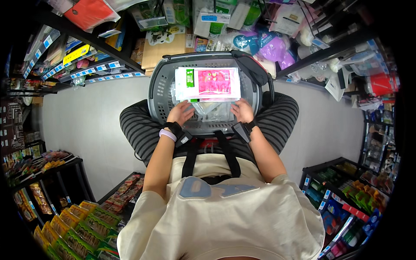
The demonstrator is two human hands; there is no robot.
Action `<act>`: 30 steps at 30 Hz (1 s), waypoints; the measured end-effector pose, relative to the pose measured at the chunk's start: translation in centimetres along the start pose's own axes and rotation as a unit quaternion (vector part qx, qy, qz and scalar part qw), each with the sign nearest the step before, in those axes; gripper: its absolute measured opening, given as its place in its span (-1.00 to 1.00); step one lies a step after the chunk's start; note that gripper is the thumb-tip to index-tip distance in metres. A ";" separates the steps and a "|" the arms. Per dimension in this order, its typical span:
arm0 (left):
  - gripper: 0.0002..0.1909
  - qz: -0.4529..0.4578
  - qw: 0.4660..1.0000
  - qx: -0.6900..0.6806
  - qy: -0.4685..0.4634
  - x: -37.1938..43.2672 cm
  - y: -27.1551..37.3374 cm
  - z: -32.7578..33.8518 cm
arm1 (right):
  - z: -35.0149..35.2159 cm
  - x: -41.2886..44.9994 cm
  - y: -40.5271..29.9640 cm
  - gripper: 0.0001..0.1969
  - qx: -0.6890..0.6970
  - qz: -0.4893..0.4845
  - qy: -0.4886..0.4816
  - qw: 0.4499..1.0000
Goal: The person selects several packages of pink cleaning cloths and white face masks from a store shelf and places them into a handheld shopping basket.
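Note:
A flat white plastic pack (208, 84) with a pink-red printed panel and a green label lies across the grey shopping basket (158, 87) in front of me. Beneath it, the green-marked edge of another pack shows. My left hand (179, 114) grips the near left edge with its fingertips, the other fingers spread. At the near right corner, my right hand (243, 111) holds the pack in the same way. Below, clear plastic-wrapped goods (213, 112) rest in the basket, partly hidden by the pack. The basket sits between my bent knees.
Shelves with wooden cutting boards (162, 50) and purple bagged goods (274, 47) stand just beyond the basket. Black shelving with price tags (100, 67) slants along the left. Snack packets (78, 224) fill a rack behind me on the left. Another product rack (338, 195) stands behind right.

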State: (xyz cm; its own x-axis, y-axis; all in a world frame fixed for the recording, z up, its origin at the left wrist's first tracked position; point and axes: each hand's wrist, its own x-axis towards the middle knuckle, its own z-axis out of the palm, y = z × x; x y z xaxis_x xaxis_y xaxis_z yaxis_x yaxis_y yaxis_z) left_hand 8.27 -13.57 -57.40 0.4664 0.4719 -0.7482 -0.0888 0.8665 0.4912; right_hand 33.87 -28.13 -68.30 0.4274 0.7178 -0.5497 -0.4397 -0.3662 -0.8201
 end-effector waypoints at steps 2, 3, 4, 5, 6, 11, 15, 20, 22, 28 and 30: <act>-0.56 0.003 1.000 0.017 0.016 0.0 0.0 -0.2 | 0.2 0.1 -0.2 -0.46 -0.008 -0.002 -0.017 1.000; -0.56 0.008 1.000 0.021 0.013 -0.1 0.2 0.2 | -0.1 0.1 0.2 -0.48 -0.032 -0.034 -0.041 0.998; -0.58 0.007 1.000 0.017 -0.001 -0.4 0.4 0.2 | 0.4 -0.2 -0.4 -0.51 -0.038 -0.043 -0.070 0.996; -0.59 0.006 1.000 0.014 -0.016 -0.8 0.6 0.3 | 0.9 -0.6 -1.1 -0.55 -0.044 -0.054 -0.098 0.993; -0.62 0.023 0.999 0.014 -0.032 -1.3 1.0 0.3 | 1.5 -1.2 -2.0 -0.58 -0.051 -0.066 -0.127 0.988; -0.63 0.140 0.987 0.030 -0.077 -5.4 6.7 2.9 | 2.3 -2.7 -2.2 -0.66 -0.090 -0.141 -0.180 0.969; -0.69 0.286 0.945 0.123 -0.098 -10.9 15.2 7.4 | 3.3 -2.9 -3.8 -0.68 0.140 0.058 -0.118 0.981; -0.71 0.505 0.824 0.232 -0.114 -19.8 25.6 14.0 | 4.1 -3.0 -5.3 -0.63 0.177 0.129 -0.088 0.972; -0.71 0.569 0.778 0.243 -0.105 -22.9 29.1 15.7 | 4.2 -2.8 -5.5 -0.66 0.169 0.133 -0.095 0.972; -0.73 0.688 0.665 0.275 -0.099 -28.0 39.4 19.3 | 3.9 -2.9 -5.9 -0.69 0.185 0.138 -0.106 0.967; -0.73 0.691 0.661 0.287 -0.064 -28.5 43.2 19.6 | 3.8 -2.7 -5.7 -0.67 0.192 0.149 -0.111 0.964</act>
State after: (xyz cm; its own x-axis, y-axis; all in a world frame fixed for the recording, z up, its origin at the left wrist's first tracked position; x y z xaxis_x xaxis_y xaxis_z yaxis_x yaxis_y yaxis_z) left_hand 8.40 7.18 -6.10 0.3635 0.6987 0.6162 -0.1766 -0.5978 0.7819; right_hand 32.23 -25.75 -61.57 0.0761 0.7398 -0.6685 -0.7952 -0.3595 -0.4883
